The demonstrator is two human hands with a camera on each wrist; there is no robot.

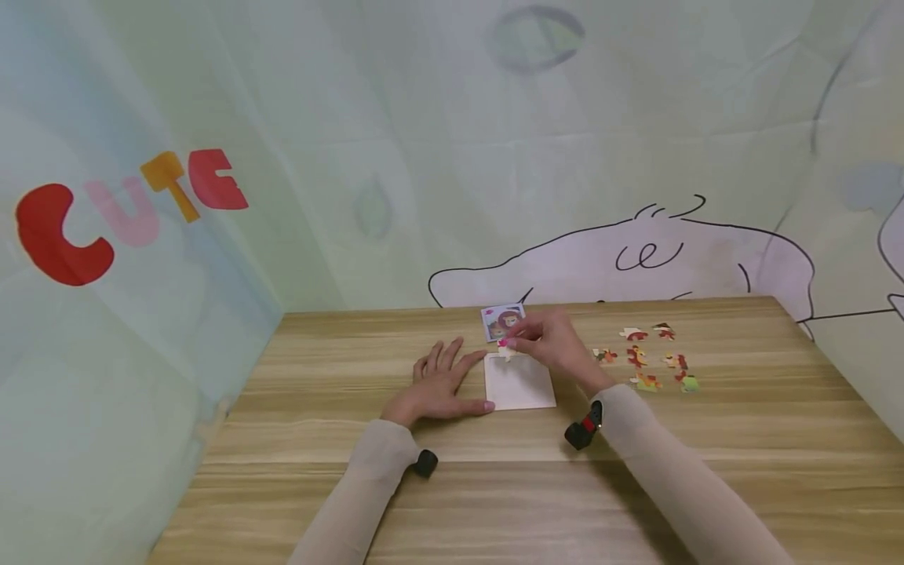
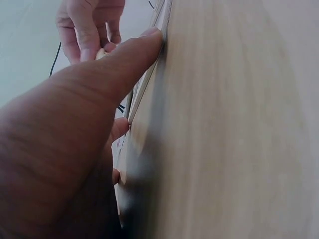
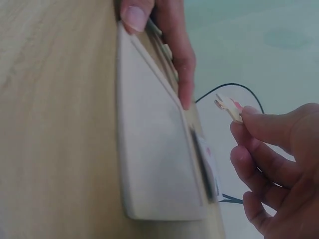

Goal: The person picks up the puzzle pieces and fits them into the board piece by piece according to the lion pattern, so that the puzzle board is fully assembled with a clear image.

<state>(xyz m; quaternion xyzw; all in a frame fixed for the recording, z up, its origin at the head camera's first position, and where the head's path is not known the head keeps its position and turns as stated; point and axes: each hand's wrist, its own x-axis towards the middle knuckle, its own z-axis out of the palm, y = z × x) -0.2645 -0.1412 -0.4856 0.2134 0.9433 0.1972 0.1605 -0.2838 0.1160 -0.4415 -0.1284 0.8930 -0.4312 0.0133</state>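
Between thumb and forefinger, my right hand [image 1: 554, 343] pinches a small puzzle piece [image 1: 504, 350] with a pink patch. The piece is held above the far left corner of a white puzzle tray [image 1: 521, 386], and the right wrist view shows the piece [image 3: 230, 107] in the air, apart from the tray. My left hand [image 1: 443, 387] lies with fingers spread on the table, its thumb and forefinger touching the tray's left edge. Just beyond the tray is a picture card [image 1: 502, 320] showing a lion-like figure, partly hidden by the right hand.
Several loose puzzle pieces lie right of the tray, among them an orange one [image 1: 637, 357] and a green one [image 1: 688, 383]. The wooden table [image 1: 494, 494] ends at a printed curtain [image 1: 395, 157] behind. More curtain hangs on the left.
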